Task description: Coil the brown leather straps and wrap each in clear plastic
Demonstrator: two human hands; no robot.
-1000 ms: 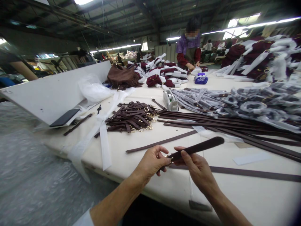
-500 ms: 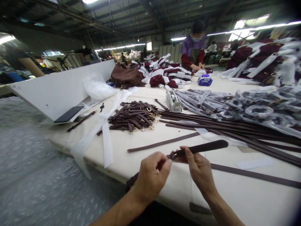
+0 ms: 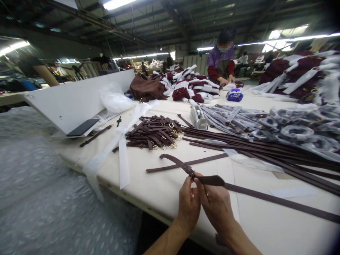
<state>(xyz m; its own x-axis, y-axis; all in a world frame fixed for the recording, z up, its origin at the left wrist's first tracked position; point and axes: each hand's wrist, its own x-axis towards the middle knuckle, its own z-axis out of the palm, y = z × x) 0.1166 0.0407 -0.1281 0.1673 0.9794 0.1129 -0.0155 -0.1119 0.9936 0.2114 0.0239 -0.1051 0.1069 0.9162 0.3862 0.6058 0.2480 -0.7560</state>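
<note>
Strap held at its buckle, likely mid-adjustment.
Your left hand (image 3: 189, 202) and right hand (image 3: 219, 202) both have fingertips clamped on the brown strap (image 3: 180, 163), just beside its buckle (image 3: 191, 173), above the table (image 3: 154, 187). Next move probably calls for a steady right pinch while left fingers work the strap. Blue pack (image 3: 235, 95) has white lettering, too small to read surely.
</note>
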